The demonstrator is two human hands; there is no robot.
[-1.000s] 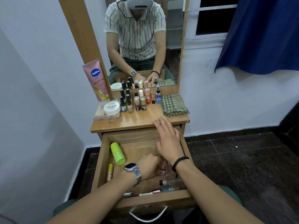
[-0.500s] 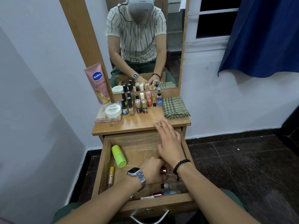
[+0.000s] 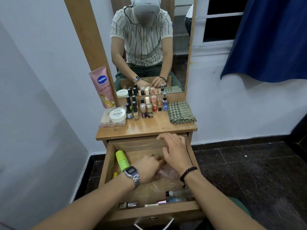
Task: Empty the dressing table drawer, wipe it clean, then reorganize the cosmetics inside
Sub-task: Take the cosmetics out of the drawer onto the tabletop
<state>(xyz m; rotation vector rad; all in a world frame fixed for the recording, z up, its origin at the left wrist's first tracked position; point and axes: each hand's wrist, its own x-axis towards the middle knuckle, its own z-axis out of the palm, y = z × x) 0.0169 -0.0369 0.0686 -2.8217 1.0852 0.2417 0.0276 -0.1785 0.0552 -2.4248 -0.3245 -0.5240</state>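
While your left hand (image 3: 146,168) curls onto clear pinkish bottle (image 3: 167,173) mid-drawer (image 3: 109,156), grip hidden, right hand (image 3: 174,151) hovers spread, barely shifted from second ago, so emptying's unfinished: green tube (image 3: 122,161), bottles at front left. Tabletop: Vaseline Gluta-Hya tube (image 3: 103,87), NAIL POLISH jar (image 3: 117,115).

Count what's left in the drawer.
7 visible: green tube, yellow tube at left; clear pouch in middle; bottle, blue item at right; stick, silver piece at front. More may be hidden.
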